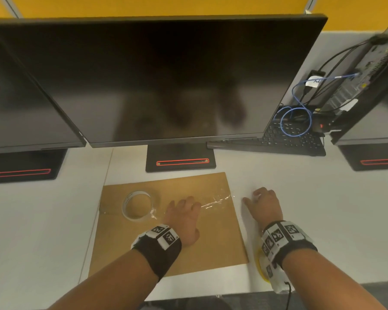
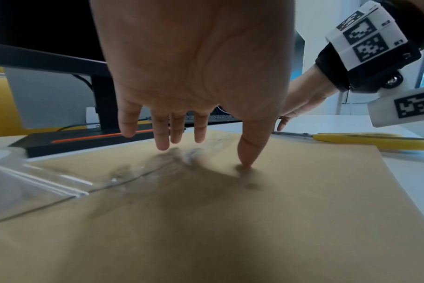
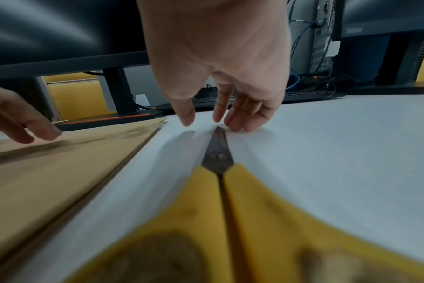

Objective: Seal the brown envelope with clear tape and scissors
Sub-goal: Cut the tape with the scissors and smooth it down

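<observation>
The brown envelope (image 1: 166, 222) lies flat on the white desk (image 1: 323, 209), in front of the middle monitor's stand (image 1: 180, 159). A roll of clear tape (image 1: 137, 204) stands on the envelope's left part, and a shiny strip of tape (image 1: 215, 201) runs from it across to the envelope's right edge. The left hand (image 1: 184, 214) is over the strip with fingers spread; the head view hides the contact, but the left wrist view shows the thumb (image 2: 248, 151) pressing its tip onto the paper while the other fingers (image 2: 161, 134) hang straight just above it, holding nothing. The right hand (image 1: 263, 203) is on the bare desk just beside the envelope's right edge, fingers relaxed and empty. From the head only a sliver of yellow shows under the right wrist; the right wrist view reveals it as the scissors (image 3: 218, 172), lying closed on the desk with the blade tip pointing at the fingertips (image 3: 232, 122), which sit just beyond it. A keyboard (image 1: 278, 139) lies behind, at the right
</observation>
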Action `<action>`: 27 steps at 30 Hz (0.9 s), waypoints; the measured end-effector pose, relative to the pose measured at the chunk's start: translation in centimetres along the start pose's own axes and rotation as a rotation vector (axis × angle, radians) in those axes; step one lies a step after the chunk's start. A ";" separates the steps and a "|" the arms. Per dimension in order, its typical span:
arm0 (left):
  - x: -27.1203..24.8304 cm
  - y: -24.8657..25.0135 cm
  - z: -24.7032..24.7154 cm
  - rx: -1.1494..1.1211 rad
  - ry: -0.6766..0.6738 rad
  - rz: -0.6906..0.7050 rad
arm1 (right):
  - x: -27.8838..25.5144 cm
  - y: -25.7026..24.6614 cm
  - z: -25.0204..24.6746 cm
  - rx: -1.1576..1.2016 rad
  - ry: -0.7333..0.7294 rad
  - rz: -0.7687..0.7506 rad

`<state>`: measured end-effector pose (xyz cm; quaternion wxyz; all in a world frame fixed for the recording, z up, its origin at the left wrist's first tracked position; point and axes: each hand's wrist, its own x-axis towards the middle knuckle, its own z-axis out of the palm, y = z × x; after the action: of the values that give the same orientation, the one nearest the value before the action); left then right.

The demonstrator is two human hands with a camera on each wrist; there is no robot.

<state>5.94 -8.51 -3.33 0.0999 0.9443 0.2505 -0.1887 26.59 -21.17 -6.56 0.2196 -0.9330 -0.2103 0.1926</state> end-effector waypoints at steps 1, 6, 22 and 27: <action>0.1 0.3 0.2 -0.013 0.000 0.009 | -0.2 0.2 -0.1 0.004 0.011 0.006; 0.6 1.1 0.7 0.011 -0.014 0.001 | -1.0 0.6 -1.0 -0.029 -0.073 0.051; 1.2 1.0 0.6 0.009 -0.022 -0.031 | 0.6 -2.5 -0.9 0.113 -0.081 -0.086; 1.4 0.7 0.0 -0.103 0.020 -0.037 | 0.8 -4.5 -1.1 0.234 -0.104 -0.126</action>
<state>7.41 -8.52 -3.77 0.1423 0.9349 0.2784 -0.1680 26.38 -17.42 -3.66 0.3271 -0.8749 -0.2555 0.2497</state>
